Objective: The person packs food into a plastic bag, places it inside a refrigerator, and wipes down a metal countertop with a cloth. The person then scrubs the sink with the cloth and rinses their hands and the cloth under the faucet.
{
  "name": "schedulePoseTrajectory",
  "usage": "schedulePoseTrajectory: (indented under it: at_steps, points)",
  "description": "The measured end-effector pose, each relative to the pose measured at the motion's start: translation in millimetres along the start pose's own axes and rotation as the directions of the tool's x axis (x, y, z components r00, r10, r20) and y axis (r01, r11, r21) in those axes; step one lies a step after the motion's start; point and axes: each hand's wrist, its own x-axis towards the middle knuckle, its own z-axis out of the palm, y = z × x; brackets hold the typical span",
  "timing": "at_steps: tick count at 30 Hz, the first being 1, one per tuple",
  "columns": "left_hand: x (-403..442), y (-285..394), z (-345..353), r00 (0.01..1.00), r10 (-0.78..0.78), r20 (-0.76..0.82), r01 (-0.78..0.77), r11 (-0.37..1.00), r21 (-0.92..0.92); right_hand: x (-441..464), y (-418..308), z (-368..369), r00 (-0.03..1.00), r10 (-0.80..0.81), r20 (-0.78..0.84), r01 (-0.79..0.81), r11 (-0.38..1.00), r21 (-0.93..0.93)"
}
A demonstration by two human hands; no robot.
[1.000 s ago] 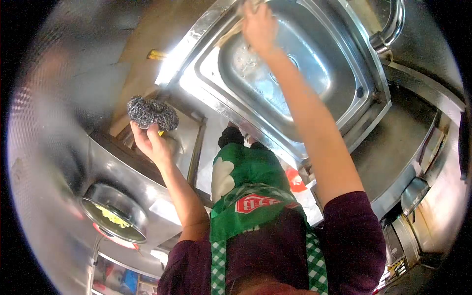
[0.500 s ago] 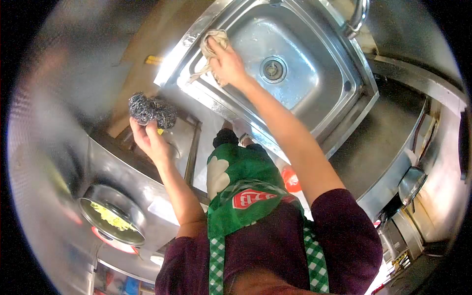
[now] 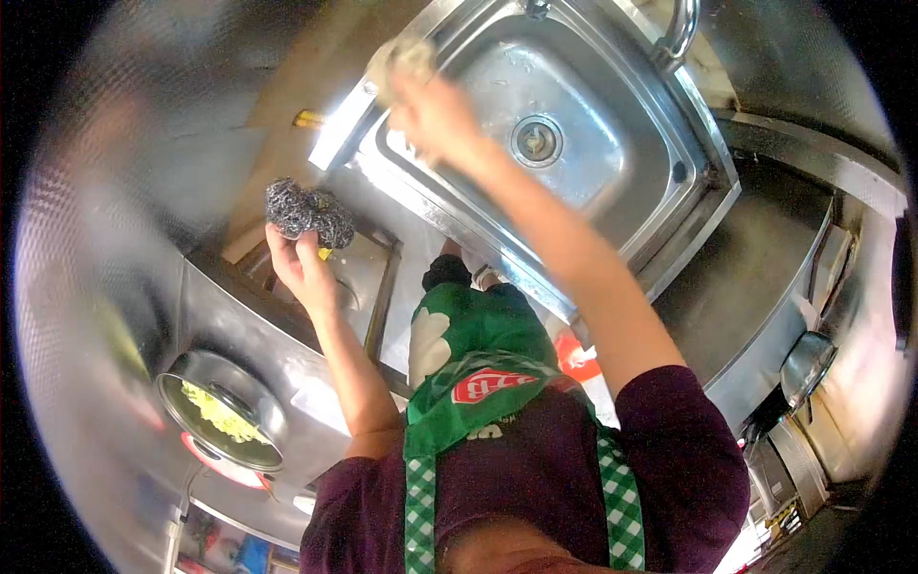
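My left hand (image 3: pixel 304 268) is closed on a dark steel wool scourer (image 3: pixel 309 212), held up to the left of the sink. A beige cloth (image 3: pixel 406 65) is under my right hand (image 3: pixel 435 120), on the left rim of the stainless steel sink (image 3: pixel 612 143). Motion blurs that hand and the cloth, though the fingers look closed around it. Inside the basin the drain (image 3: pixel 536 141) shows, with wet patches around it.
A metal tap (image 3: pixel 681 38) rises at the sink's far right corner. To the left, a pot (image 3: pixel 225 409) of shredded pale green food stands on the steel counter (image 3: pixel 225 311). A metal bowl or ladle (image 3: pixel 806 364) hangs at the right. Something red (image 3: pixel 577 356) lies below the sink.
My right hand and the cloth have shifted slightly along the sink's left rim, toward the far left corner, and are now blurred. My left hand still holds the scourer; the whole view has shifted a little.
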Motion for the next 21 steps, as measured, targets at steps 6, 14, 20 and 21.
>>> schedulePoseTrajectory:
  at_steps: [6,14,20,21]
  points:
    - [-3,10,6,1.000,-0.006,-0.017,0.006,1.000,0.027,-37,5,30,0.950,-0.252,-0.184,0.265,0.963,0.048]
    - [-5,-10,-1,1.000,0.010,-0.003,-0.010,0.997,0.076,65,81,-53,0.920,0.197,-0.338,-0.272,0.943,-0.189]
    - [-5,1,6,0.997,-0.080,-0.020,0.080,0.997,0.006,20,17,17,0.975,0.191,0.112,-0.128,0.899,-0.419]
    - [-5,1,10,0.997,-0.080,-0.022,0.080,0.997,-0.011,1,-3,39,0.986,0.096,0.136,-0.023,0.886,-0.463]
